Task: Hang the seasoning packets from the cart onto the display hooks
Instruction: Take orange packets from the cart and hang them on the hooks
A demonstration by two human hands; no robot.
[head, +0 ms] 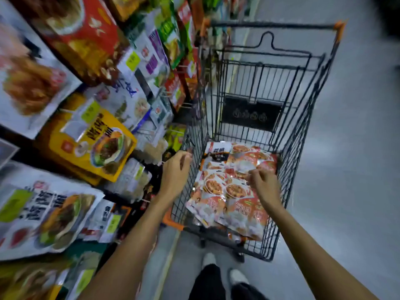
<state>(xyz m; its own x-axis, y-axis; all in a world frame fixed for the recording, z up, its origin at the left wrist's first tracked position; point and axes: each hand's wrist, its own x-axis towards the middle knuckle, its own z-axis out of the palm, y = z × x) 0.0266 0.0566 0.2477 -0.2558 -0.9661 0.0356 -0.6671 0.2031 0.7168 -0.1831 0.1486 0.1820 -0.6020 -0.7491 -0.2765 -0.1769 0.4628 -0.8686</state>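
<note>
We look down at a wire cart [303, 135] that stands on a grey floor [357, 148]. Down in the bottom of the cart lies a pile of packets [233, 191]. They are red and white and shiny, with round pictures of food on them. They lie flat, one on top of another, and they fill the near end of the cart. One packet with a black patch [218, 155] lies at the far left of the pile.

Our left hand [176, 169] is at the left wall of the cart. Its back faces us, and its fingers curl round the top wire there. It has no packet in it.

Our right hand [265, 184] is down inside the cart, just over the pile. Its fingers are bent, and the tips [249, 180] point down onto the top packets. This part is blurry, so we cannot tell if the hand has pinched a packet or only touches it.

On our left is the display [93, 144], right beside the cart. It is full of hanging bags, yellow ones, white ones, red ones and green ones, and many are blurry.

At the far end of the cart there is a dark bar [270, 24] with orange ends. A black plate [251, 114] sits low on the far wall.

Under the arms we see black trousers [207, 282] and two pale shoes [208, 259] on the floor, just behind the cart.
</note>
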